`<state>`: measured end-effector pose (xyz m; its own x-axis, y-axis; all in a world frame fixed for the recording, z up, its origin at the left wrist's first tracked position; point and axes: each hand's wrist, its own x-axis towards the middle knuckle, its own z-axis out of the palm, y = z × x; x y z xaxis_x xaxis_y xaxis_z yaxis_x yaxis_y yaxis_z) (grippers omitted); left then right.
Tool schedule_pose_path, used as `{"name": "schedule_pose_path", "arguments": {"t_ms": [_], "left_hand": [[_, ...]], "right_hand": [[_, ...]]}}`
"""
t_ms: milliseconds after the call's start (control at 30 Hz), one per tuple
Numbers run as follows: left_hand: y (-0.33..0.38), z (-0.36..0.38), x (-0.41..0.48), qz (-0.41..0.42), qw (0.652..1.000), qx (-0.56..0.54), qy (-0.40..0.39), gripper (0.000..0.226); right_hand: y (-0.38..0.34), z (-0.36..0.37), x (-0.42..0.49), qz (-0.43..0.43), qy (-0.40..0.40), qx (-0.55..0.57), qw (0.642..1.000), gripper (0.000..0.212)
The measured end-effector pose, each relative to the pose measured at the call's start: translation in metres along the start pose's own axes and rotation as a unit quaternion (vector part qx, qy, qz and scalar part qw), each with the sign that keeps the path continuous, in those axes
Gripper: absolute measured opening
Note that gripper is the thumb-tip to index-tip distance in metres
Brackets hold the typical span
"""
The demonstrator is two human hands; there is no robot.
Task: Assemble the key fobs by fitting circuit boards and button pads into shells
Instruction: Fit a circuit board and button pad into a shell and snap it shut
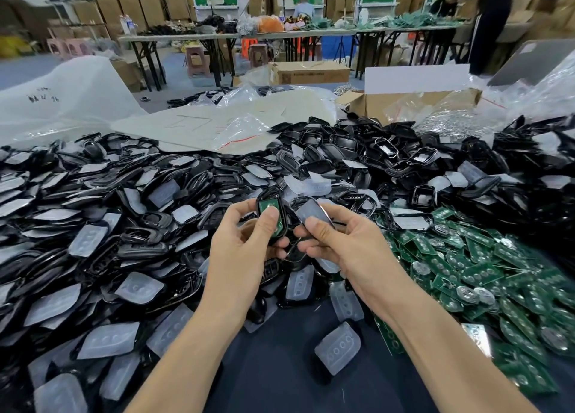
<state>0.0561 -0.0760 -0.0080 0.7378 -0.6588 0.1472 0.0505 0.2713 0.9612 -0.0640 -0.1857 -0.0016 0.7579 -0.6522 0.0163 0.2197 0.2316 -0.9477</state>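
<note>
Pad (337, 347) nearest, piles (140, 226) around; L grip (239, 241) holds shell (260, 201), R grip (345, 241) holds cover (308, 208).

The heaped shells (124, 194) are glossy black, and the button pads (337, 349) scattered among them are milky translucent white, each marked with a short row of small circles. The circuit boards (466, 272) are bright green, dotted with pale rings and silvery discs; the same green shows inside the black held shell (268, 195) in the left hand (245, 241), while the second shell (312, 210) in the right hand (345, 241) has a pale grey face and a silvery edge. The table cover (280, 375) is dark navy, the cardboard box (370, 106) brown with a white flap.
</note>
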Motion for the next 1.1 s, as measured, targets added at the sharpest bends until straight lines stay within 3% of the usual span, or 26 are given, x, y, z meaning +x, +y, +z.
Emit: {"name": "schedule_pose_path", "arguments": {"t_ms": [167,500,767,933,1100], "left_hand": [[0.002,-0.001,0.0,0.012,1.0,0.0,-0.001,0.026],[0.004,0.0,-0.001,0.011,1.0,-0.003,0.004,0.029],[0.014,-0.003,-0.001,0.032,0.999,0.012,0.021,0.022],[0.016,-0.003,-0.003,0.006,1.0,0.014,0.009,0.02],[0.013,-0.001,-0.004,0.002,1.0,-0.007,0.011,0.022]], "right_hand": [[0.001,-0.004,0.002,0.001,-0.008,0.0,1.0,0.01],[0.005,-0.003,0.002,0.015,-0.004,-0.011,1.0,0.024],[0.006,-0.005,0.003,0.023,-0.028,-0.094,0.995,0.025],[0.004,-0.005,0.001,0.016,-0.061,-0.08,0.995,0.029],[0.006,-0.007,0.002,0.032,-0.023,0.023,0.999,0.025]]}}
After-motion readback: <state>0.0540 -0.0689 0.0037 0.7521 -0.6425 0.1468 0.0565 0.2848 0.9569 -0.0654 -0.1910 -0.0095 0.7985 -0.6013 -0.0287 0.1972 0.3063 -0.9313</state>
